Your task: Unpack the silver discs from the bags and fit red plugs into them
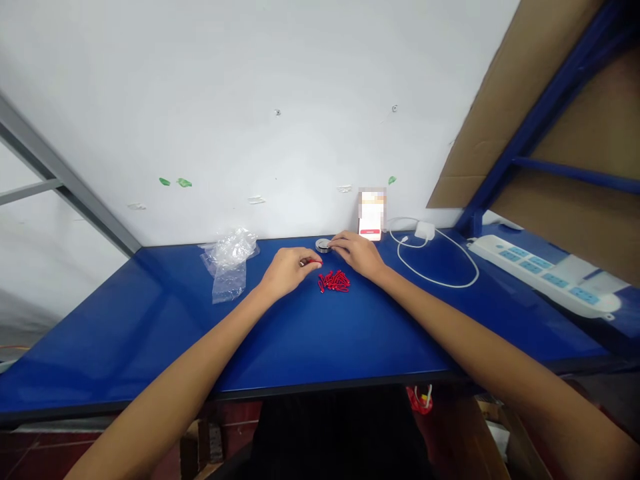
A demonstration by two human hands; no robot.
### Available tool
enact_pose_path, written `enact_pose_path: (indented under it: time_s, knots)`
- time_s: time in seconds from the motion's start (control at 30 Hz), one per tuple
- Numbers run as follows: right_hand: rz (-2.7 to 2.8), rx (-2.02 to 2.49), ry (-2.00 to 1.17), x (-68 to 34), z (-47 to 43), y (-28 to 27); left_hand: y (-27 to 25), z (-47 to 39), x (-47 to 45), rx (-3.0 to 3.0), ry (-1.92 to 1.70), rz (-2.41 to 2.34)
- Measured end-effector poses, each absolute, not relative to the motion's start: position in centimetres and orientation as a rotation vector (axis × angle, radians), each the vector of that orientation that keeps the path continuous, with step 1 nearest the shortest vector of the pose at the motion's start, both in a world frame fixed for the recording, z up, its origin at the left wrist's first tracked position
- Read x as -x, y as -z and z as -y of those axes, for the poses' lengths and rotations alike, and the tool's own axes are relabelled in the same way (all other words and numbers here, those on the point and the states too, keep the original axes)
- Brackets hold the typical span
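My left hand (290, 270) is closed in a pinch on a red cord loop (314, 261), most of it hidden by the fingers. My right hand (357, 252) reaches to a small round silver tin (323, 246), its fingertips drawn together at the right edge. Whatever lies between those fingertips is too small to make out. Just in front of the hands, a loose pile of red cord loops (335, 281) rests on the blue table (320, 340).
Crumpled clear plastic bags (233, 257) lie to the left. A phone (371, 217) with a lit screen leans on the white wall behind the right hand. To the right are a white charger (425, 231) with its looped cable and a power strip (545, 275).
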State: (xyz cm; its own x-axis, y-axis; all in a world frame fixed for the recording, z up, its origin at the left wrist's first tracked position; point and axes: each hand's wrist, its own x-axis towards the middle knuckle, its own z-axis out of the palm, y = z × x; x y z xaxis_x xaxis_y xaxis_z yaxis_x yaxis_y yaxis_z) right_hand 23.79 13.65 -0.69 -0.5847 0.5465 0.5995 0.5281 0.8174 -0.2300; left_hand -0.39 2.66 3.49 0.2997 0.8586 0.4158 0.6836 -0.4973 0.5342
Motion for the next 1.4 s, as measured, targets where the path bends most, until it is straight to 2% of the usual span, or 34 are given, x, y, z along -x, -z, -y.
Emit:
enact_pose_path:
  time_s: [0.4,0.67,0.9,1.23,1.4]
  knots:
    - [1.876,0.796,-0.254,-24.5,-12.9,-1.9,-3.6,-2.5,0.7,-2.251,-1.086,-1.37]
    - [2.102,0.647,-0.074,-26.0,-12.0,-2.4,-4.0,-2.8,1.2,-2.087,-1.222,-1.41]
    - [2.153,0.594,-0.306,-25.0,-10.4,-2.2,-4.4,-2.2,0.6,-2.127,-1.3,-1.39]
    - [1.798,0.709,-0.884,-23.1,-8.1,-3.2,-4.3,-2.1,0.5,-2.125,-1.324,-1.427]
    - [1.71,0.763,-1.013,-22.9,-8.8,-2.7,-4.4,-2.1,0.6,-2.143,-1.311,-1.458]
